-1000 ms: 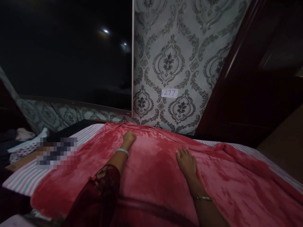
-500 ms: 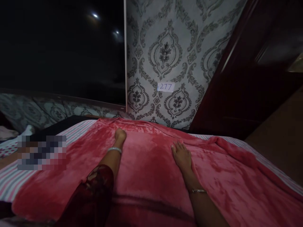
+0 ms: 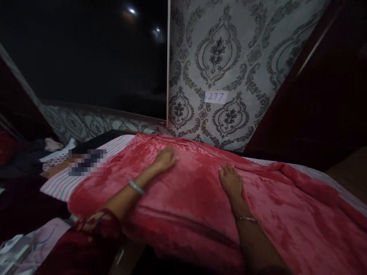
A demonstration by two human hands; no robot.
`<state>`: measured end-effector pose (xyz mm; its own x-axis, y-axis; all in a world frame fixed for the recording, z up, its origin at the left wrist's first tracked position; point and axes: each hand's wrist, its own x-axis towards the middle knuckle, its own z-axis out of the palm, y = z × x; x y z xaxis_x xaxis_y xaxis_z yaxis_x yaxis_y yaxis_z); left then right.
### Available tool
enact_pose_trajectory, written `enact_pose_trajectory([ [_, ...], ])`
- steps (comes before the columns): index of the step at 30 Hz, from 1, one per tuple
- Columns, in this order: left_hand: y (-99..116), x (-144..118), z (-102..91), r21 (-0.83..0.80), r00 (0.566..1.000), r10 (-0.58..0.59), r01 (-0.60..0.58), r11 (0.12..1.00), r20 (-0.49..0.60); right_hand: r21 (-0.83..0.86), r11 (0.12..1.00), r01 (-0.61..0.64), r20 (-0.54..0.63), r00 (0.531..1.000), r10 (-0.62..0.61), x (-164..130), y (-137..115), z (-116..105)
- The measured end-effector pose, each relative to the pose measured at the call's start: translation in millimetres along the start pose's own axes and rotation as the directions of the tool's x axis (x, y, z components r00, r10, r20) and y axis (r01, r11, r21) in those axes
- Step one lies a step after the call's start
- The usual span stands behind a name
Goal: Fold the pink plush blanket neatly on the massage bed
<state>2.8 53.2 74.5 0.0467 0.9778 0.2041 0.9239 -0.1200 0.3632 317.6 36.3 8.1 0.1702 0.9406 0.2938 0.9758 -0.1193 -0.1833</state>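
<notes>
A plush red blanket (image 3: 197,198) lies spread over a bed with a pink and white striped sheet (image 3: 61,183). My left hand (image 3: 165,159) rests flat on the blanket near its far edge, fingers loosely together, a bangle on the wrist. Palm down, my right hand (image 3: 231,180) presses on the blanket's middle with the fingers spread; a thin bangle circles that wrist. Neither hand grips the fabric. A fold ridge runs across the blanket below both hands.
Patterned grey wallpaper (image 3: 223,68) with a paper label reading 277 (image 3: 215,97) stands behind the bed. A dark window (image 3: 86,57) fills the upper left. Dark wooden furniture (image 3: 323,95) is at right. Clothes and a pixelated patch (image 3: 87,162) lie at left.
The view has shifted back and to the left, showing more of the bed's near edge. My left hand slid slightly right along the blanket; my right hand stays pressed in place.
</notes>
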Motion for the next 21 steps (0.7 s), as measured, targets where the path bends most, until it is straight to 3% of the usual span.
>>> enact_pose_trajectory([
  [2, 1, -40, 12.5, 0.058, 0.967, 0.240, -0.245, 0.968, 0.087, 0.022, 1.000, 0.003, -0.004, 1.000, -0.002, -1, 1, 1],
  [4, -4, -72, 24.2, 0.144, 0.952, 0.285, -0.299, 0.943, 0.110, 0.040, 0.999, 0.002, -0.004, 1.000, -0.002, -1, 2, 2],
  [6, -9, -88, 30.0, 0.218, 0.969, 0.225, -0.243, 0.945, 0.102, 0.046, 0.999, 0.005, -0.007, 1.000, -0.004, -1, 2, 2],
  [9, -11, -92, 27.1, 0.269, 0.989, 0.115, -0.137, 0.953, 0.094, 0.045, 0.999, 0.002, -0.007, 1.000, -0.002, 0, 0, 0],
  [14, -25, -100, 19.4, 0.227, 0.993, -0.042, 0.016, 0.974, 0.111, 0.068, 0.998, -0.014, 0.013, 1.000, 0.013, -2, -8, -12],
  [18, -51, -108, 20.0, 0.160, 0.999, -0.018, 0.011, 0.987, 0.040, 0.115, 0.992, -0.050, 0.088, 0.995, 0.039, 0, -12, -24],
  [21, -53, -104, 10.3, 0.167, 1.000, -0.003, -0.001, 0.986, 0.022, 0.132, 0.988, -0.078, 0.131, 0.990, 0.060, 3, -13, -38],
])
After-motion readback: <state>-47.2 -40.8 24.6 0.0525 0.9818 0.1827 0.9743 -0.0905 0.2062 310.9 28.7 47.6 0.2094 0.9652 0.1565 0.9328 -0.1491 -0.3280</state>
